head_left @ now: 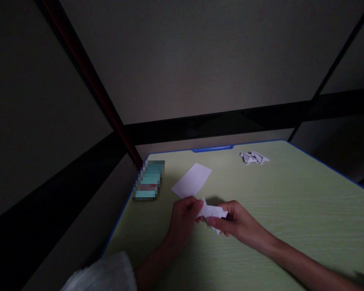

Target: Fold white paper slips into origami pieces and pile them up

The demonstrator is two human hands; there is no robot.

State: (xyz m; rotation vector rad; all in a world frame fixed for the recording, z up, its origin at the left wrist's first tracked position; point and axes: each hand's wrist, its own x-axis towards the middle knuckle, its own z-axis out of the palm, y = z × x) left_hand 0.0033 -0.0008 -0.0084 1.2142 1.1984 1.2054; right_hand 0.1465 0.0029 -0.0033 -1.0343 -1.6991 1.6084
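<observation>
A small folded piece of white paper [212, 211] is held between both hands above the table. My left hand [184, 216] pinches its left end between thumb and fingers. On the other side, my right hand [235, 221] grips the right part, with the thumb across the front and fingers behind. Pointed corners of the folded paper stick out at the top and bottom. Just beyond my left hand lies a flat white sheet of paper [192, 180], its near corner close to the knuckles.
The pale green table [291, 210] has a blue edge. At its back left lies a phone with a blurred screen [149, 180]. Folded paper figures [253, 157] sit at the back right. A blue strip [212, 149] runs along the far edge, before a panelled wall [206, 60].
</observation>
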